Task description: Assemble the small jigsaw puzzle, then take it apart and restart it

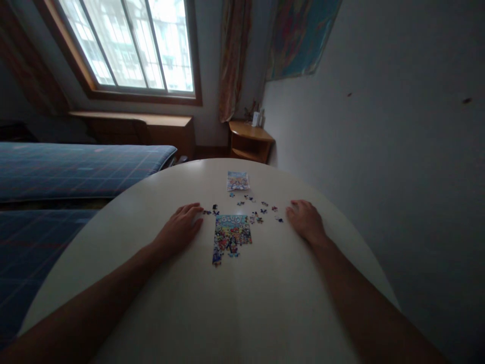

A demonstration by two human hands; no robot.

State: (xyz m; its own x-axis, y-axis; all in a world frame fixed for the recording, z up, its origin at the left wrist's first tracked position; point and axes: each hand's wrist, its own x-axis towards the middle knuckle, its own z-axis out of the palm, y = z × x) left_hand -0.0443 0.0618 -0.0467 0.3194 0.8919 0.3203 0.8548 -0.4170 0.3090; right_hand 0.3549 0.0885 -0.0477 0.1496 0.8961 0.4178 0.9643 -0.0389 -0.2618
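A partly joined jigsaw puzzle (232,230) lies on the white table (261,303), its lower right part unfilled. My left hand (182,223) rests on the tabletop left of it, fingers stretched toward a few loose puzzle pieces (215,213); whether a fingertip touches one I cannot tell. Over on the right side, my right hand (305,218) lies on the table with loosely bent fingers, nothing seen in it. A dark loose piece (279,220) is nearest to that hand. Several more pieces (264,211) are scattered between the puzzle and my right hand.
A small printed picture sheet (238,181) lies toward the table's far edge. Left of the table is a bed with a blue plaid cover (76,169). A wall (397,167) runs along the right. A corner shelf (250,132) and a window (132,45) are behind.
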